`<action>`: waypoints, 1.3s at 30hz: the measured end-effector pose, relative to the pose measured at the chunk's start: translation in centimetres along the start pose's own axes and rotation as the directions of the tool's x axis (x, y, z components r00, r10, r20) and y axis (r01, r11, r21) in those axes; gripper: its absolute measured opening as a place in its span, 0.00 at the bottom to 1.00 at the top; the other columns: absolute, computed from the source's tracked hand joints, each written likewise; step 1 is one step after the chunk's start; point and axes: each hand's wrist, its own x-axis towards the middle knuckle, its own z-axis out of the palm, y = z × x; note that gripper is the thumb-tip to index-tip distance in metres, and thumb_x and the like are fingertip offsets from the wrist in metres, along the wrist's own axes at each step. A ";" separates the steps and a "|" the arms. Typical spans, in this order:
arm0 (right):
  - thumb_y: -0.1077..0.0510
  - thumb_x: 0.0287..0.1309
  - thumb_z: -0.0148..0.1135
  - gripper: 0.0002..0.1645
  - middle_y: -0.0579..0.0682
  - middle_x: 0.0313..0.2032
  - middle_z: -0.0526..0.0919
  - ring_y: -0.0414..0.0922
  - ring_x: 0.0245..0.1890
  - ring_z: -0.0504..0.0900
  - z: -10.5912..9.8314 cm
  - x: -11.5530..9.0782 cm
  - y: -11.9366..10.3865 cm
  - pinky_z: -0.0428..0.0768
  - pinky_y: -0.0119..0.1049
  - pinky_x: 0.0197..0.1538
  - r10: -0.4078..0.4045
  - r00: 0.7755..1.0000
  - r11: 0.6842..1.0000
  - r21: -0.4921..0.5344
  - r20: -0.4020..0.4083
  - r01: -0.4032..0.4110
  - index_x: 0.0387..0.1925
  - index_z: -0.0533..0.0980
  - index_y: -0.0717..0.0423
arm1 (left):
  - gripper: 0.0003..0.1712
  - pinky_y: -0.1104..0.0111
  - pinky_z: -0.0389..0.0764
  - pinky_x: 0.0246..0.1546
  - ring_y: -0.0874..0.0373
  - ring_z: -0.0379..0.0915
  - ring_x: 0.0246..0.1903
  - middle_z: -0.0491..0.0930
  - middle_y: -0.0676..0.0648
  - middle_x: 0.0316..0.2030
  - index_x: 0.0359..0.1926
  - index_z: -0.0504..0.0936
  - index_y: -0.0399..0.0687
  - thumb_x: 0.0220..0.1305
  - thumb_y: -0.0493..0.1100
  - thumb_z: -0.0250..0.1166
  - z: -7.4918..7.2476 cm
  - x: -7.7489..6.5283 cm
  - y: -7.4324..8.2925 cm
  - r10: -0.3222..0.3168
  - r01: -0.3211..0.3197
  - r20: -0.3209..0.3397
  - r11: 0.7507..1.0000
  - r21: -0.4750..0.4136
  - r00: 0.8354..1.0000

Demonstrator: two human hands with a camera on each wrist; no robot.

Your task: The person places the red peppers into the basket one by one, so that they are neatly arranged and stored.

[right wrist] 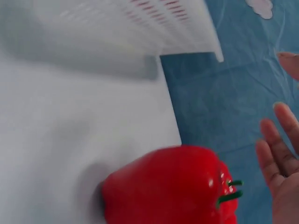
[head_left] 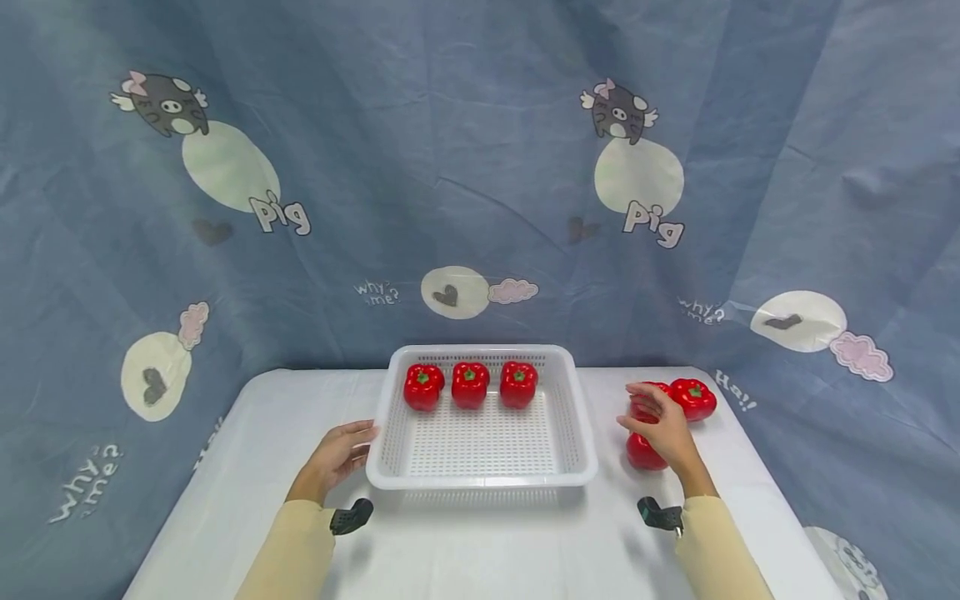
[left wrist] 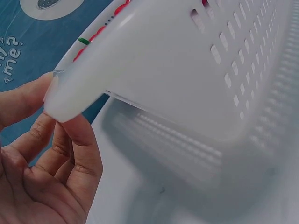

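My left hand (head_left: 337, 454) pinches the left rim of a white perforated plastic basket (head_left: 480, 482); in the left wrist view the thumb is above the rim and the fingers (left wrist: 86, 144) are under it. Three red bell peppers (head_left: 469, 386) with green stems stand in a row along the basket's back wall. Right of the basket, my right hand (head_left: 666, 425) hovers over more red bell peppers (head_left: 693, 400), fingers spread and holding nothing. It partly hides two of them. A large pepper (right wrist: 163, 186) lies below the fingers (right wrist: 275, 149) in the right wrist view, apart from them.
The basket and loose peppers are on a white table (head_left: 480, 550). Behind the table hangs a blue cloth (head_left: 480, 167) printed with pigs and words. A dark wrist device (head_left: 351, 517) sits by the left sleeve, another (head_left: 660, 514) by the right.
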 end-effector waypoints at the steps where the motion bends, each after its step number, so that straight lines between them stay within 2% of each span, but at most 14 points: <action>1: 0.55 0.51 0.73 0.41 0.61 0.63 0.69 0.59 0.64 0.66 -0.1 -0.2 0.2 0.71 0.56 0.60 0.005 1.000 1.000 -0.011 -0.012 -0.005 0.65 0.65 0.55 | 0.32 0.70 0.81 0.40 0.58 0.78 0.39 0.80 0.46 0.46 0.65 0.66 0.32 0.65 0.43 0.64 0.0 0.0 0.0 0.002 -0.002 0.005 1.000 0.002 1.000; 6: 0.53 0.49 0.74 0.45 0.60 0.65 0.65 0.60 0.66 0.61 -0.7 -0.6 1.0 0.72 0.59 0.57 0.039 0.998 0.999 -0.025 -0.044 -0.040 0.67 0.63 0.54 | 0.32 0.71 0.81 0.40 0.58 0.78 0.39 0.80 0.45 0.46 0.65 0.66 0.33 0.65 0.43 0.64 0.1 -0.2 0.2 0.001 -0.001 0.007 1.000 0.004 1.000; 11: 0.53 0.52 0.73 0.45 0.61 0.67 0.62 0.61 0.68 0.57 -1.1 -1.0 1.8 0.71 0.60 0.58 0.069 0.996 0.997 -0.015 -0.049 -0.070 0.68 0.62 0.55 | 0.32 0.71 0.81 0.39 0.59 0.78 0.38 0.80 0.46 0.46 0.65 0.66 0.33 0.65 0.43 0.64 0.0 -0.1 0.2 -0.013 0.013 -0.003 1.000 -0.005 1.000; 19: 0.53 0.53 0.72 0.44 0.64 0.68 0.58 0.63 0.67 0.54 -1.6 -1.9 3.4 0.70 0.62 0.58 0.134 0.987 0.989 -0.055 -0.087 -0.139 0.68 0.62 0.57 | 0.32 0.70 0.81 0.41 0.57 0.77 0.41 0.77 0.40 0.53 0.65 0.66 0.33 0.64 0.43 0.65 0.3 0.1 0.0 -0.013 0.013 -0.005 1.000 0.011 1.000; 26: 0.54 0.52 0.72 0.47 0.65 0.68 0.56 0.65 0.67 0.53 -1.5 -2.1 4.5 0.70 0.60 0.59 0.172 0.983 0.981 -0.080 -0.058 -0.176 0.70 0.58 0.55 | 0.31 0.72 0.80 0.37 0.57 0.77 0.40 0.78 0.42 0.51 0.65 0.67 0.35 0.65 0.43 0.64 0.2 -0.1 0.1 -0.018 0.018 -0.023 1.000 0.012 1.000; 31: 0.52 0.52 0.72 0.52 0.66 0.68 0.55 0.66 0.67 0.53 -1.5 -2.3 5.1 0.69 0.60 0.60 0.212 0.977 0.972 -0.093 -0.032 -0.214 0.72 0.53 0.54 | 0.31 0.72 0.80 0.39 0.57 0.77 0.40 0.77 0.41 0.53 0.65 0.67 0.34 0.65 0.43 0.64 0.2 -0.2 0.2 -0.014 0.014 -0.013 1.000 0.011 1.000; 39: 0.50 0.52 0.72 0.53 0.67 0.69 0.53 0.67 0.66 0.53 -1.7 -2.5 5.9 0.70 0.61 0.59 0.229 0.974 0.967 -0.116 0.008 -0.226 0.73 0.53 0.56 | 0.32 0.71 0.81 0.39 0.57 0.78 0.41 0.77 0.40 0.54 0.65 0.67 0.35 0.65 0.43 0.64 0.2 -0.1 0.2 -0.031 0.031 -0.025 1.000 0.002 0.999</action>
